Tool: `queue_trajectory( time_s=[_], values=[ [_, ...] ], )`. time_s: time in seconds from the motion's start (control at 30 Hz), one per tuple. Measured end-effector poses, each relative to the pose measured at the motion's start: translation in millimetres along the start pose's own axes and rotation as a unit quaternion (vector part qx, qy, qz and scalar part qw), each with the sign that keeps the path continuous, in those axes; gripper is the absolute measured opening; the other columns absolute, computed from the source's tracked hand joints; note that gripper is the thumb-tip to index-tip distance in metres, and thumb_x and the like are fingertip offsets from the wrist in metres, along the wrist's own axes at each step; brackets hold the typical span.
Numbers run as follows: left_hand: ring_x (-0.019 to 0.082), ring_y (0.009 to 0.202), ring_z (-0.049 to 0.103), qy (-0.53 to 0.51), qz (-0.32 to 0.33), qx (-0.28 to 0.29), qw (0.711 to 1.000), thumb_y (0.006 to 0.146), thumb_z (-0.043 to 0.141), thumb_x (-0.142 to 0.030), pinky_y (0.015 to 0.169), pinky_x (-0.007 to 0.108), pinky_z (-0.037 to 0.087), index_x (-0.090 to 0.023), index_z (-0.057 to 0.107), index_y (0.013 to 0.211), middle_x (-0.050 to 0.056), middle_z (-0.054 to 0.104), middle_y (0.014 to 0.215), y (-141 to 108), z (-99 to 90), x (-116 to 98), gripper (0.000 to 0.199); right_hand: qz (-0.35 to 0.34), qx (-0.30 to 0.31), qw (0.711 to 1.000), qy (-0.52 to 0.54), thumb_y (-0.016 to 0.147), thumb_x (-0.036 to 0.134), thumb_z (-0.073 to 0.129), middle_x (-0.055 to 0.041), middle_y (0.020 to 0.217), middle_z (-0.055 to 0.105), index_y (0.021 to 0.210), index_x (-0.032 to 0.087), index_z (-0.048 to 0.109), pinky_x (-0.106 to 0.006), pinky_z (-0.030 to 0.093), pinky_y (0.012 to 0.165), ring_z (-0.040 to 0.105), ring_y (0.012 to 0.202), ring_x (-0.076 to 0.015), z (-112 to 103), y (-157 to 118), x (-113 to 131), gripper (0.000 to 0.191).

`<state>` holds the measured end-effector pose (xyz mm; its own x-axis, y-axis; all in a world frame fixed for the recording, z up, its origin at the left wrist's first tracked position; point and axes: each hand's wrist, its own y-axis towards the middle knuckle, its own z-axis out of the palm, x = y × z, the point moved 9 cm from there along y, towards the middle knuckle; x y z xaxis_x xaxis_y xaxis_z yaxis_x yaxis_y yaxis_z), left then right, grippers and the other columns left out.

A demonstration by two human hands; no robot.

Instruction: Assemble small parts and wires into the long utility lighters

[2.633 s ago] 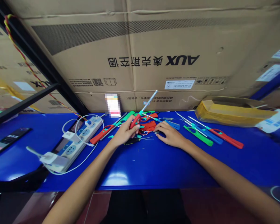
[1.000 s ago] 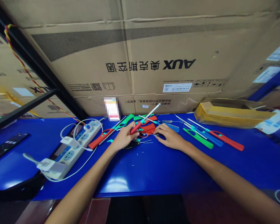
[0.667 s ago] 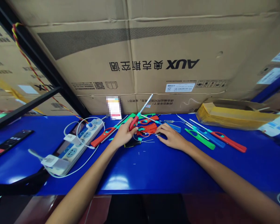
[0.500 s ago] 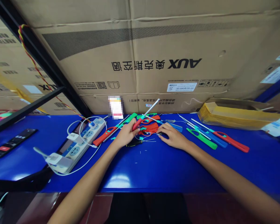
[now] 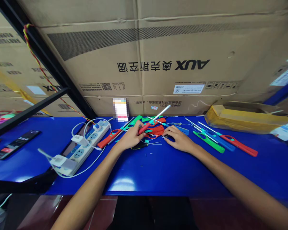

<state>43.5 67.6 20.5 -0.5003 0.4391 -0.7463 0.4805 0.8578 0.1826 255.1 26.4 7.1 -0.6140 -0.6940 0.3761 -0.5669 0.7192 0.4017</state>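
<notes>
My left hand [image 5: 132,138] is closed on a red lighter [image 5: 144,128] with a long metal tube pointing up and right. My right hand [image 5: 179,139] has its fingers bent round a small dark part [image 5: 169,137], mostly hidden by them. Between and behind the hands lie red lighter shells [image 5: 157,130] and a green one [image 5: 147,118]. A black and yellow screwdriver [image 5: 139,146] rests below my left hand, beside thin wires. To the right are a green lighter [image 5: 208,141] and a red lighter [image 5: 241,145], with a blue one between them.
On the left, a white power strip [image 5: 88,145] holds chargers and cables, and a phone [image 5: 16,144] lies farther left. A lit, blurred screen [image 5: 121,110] leans on the large carton [image 5: 158,41]. A yellow-taped box [image 5: 242,119] sits at the back right of the blue table [image 5: 172,172].
The view has shifted slightly. The tube of the red lighter in my left hand has tilted lower and farther right. My right hand has barely moved.
</notes>
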Motion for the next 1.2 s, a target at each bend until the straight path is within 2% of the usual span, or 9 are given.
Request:
queue_trajectory(
  time_s=[0.17, 0.27, 0.37, 0.47, 0.57, 0.67, 0.8, 1.0, 1.2],
  values=[
    [0.022, 0.094, 0.072, -0.159, 0.03, 0.112, 0.98, 0.083, 0.063, -0.018, 0.079, 0.033, 0.054, -0.022, 0.046, 0.127, 0.008, 0.074, 0.105, -4.7, 7.2, -15.0, 0.048, -0.008, 0.001, 1.0, 0.006, 0.105, 0.023, 0.058, -0.0097, 0.114, 0.07, 0.115, 0.026, 0.07, -0.05, 0.058, 0.099, 0.064, 0.111, -0.0283, -0.7, 0.0, 2.2, 0.016],
    [0.021, 0.085, 0.073, -0.183, 0.006, 0.159, 0.97, 0.084, 0.07, -0.023, 0.071, 0.033, 0.056, -0.023, 0.053, 0.125, 0.009, 0.076, 0.105, -5.4, 4.9, -19.0, 0.044, -0.01, -0.004, 1.0, 0.007, 0.106, 0.023, 0.057, -0.0097, 0.113, 0.069, 0.115, 0.025, 0.069, -0.05, 0.058, 0.099, 0.064, 0.111, -0.0282, -0.2, -0.6, 2.1, 0.015],
    [0.019, 0.071, 0.07, -0.174, -0.02, 0.19, 0.966, 0.088, 0.073, -0.031, 0.058, 0.03, 0.053, -0.024, 0.058, 0.125, 0.009, 0.076, 0.102, -6.7, 4.2, -12.1, 0.04, -0.007, -0.007, 1.0, -0.004, 0.106, 0.023, 0.057, -0.0098, 0.113, 0.069, 0.116, 0.025, 0.07, -0.05, 0.058, 0.099, 0.063, 0.111, -0.0288, 1.4, -1.4, 1.7, 0.017],
    [0.018, 0.069, 0.068, -0.146, -0.004, 0.144, 0.979, 0.093, 0.07, -0.037, 0.058, 0.03, 0.052, -0.025, 0.061, 0.13, 0.008, 0.076, 0.106, -5.5, -4.1, -1.1, 0.04, -0.005, -0.007, 1.0, -0.021, 0.105, 0.022, 0.058, -0.0099, 0.113, 0.069, 0.117, 0.026, 0.071, -0.051, 0.059, 0.098, 0.064, 0.111, -0.0296, 2.8, -1.9, 2.9, 0.018],
    [0.024, 0.096, 0.072, -0.113, 0.053, 0.07, 0.99, 0.094, 0.067, -0.036, 0.081, 0.036, 0.056, -0.024, 0.065, 0.132, 0.009, 0.076, 0.116, -6.7, -14.8, 0.7, 0.039, -0.005, -0.009, 0.999, -0.03, 0.104, 0.022, 0.059, -0.0105, 0.114, 0.07, 0.117, 0.026, 0.072, -0.05, 0.059, 0.097, 0.065, 0.111, -0.0302, 2.6, -2.0, 4.5, 0.019],
    [0.025, 0.1, 0.071, -0.115, 0.086, 0.062, 0.988, 0.09, 0.063, -0.027, 0.09, 0.038, 0.055, -0.022, 0.067, 0.128, 0.007, 0.076, 0.109, -10.9, -14.8, -2.7, 0.038, -0.005, -0.008, 0.999, -0.036, 0.103, 0.022, 0.059, -0.0109, 0.114, 0.07, 0.119, 0.026, 0.073, -0.049, 0.059, 0.097, 0.065, 0.111, -0.0302, 2.1, -1.7, 4.5, 0.021],
    [0.021, 0.091, 0.067, -0.096, 0.104, 0.041, 0.989, 0.084, 0.059, -0.023, 0.084, 0.034, 0.053, -0.02, 0.066, 0.123, 0.005, 0.072, 0.107, -13.3, -17.2, -5.4, 0.04, -0.008, -0.009, 0.999, -0.044, 0.103, 0.021, 0.059, -0.0109, 0.114, 0.071, 0.118, 0.025, 0.073, -0.049, 0.06, 0.098, 0.065, 0.111, -0.0289, 1.7, -1.7, 2.9, 0.02],
    [0.016, 0.073, 0.054, -0.052, 0.113, 0.015, 0.992, 0.09, 0.054, -0.027, 0.072, 0.03, 0.044, -0.02, 0.061, 0.126, -0.001, 0.063, 0.086, -13.2, -16.3, -1.1, 0.037, -0.014, -0.013, 0.999, -0.044, 0.104, 0.021, 0.058, -0.0111, 0.114, 0.07, 0.116, 0.024, 0.071, -0.049, 0.06, 0.097, 0.065, 0.11, -0.0282, 0.5, -3.4, 4.2, 0.018],
    [0.015, 0.075, 0.053, -0.04, 0.113, 0.024, 0.992, 0.093, 0.054, -0.029, 0.071, 0.029, 0.042, -0.02, 0.061, 0.126, 0.0, 0.065, 0.094, -13.2, -12.6, 0.0, 0.035, -0.014, -0.005, 0.999, -0.041, 0.107, 0.024, 0.056, -0.0113, 0.114, 0.069, 0.116, 0.024, 0.069, -0.05, 0.059, 0.097, 0.064, 0.11, -0.0288, 1.2, -4.5, 3.6, 0.016]
  ],
)
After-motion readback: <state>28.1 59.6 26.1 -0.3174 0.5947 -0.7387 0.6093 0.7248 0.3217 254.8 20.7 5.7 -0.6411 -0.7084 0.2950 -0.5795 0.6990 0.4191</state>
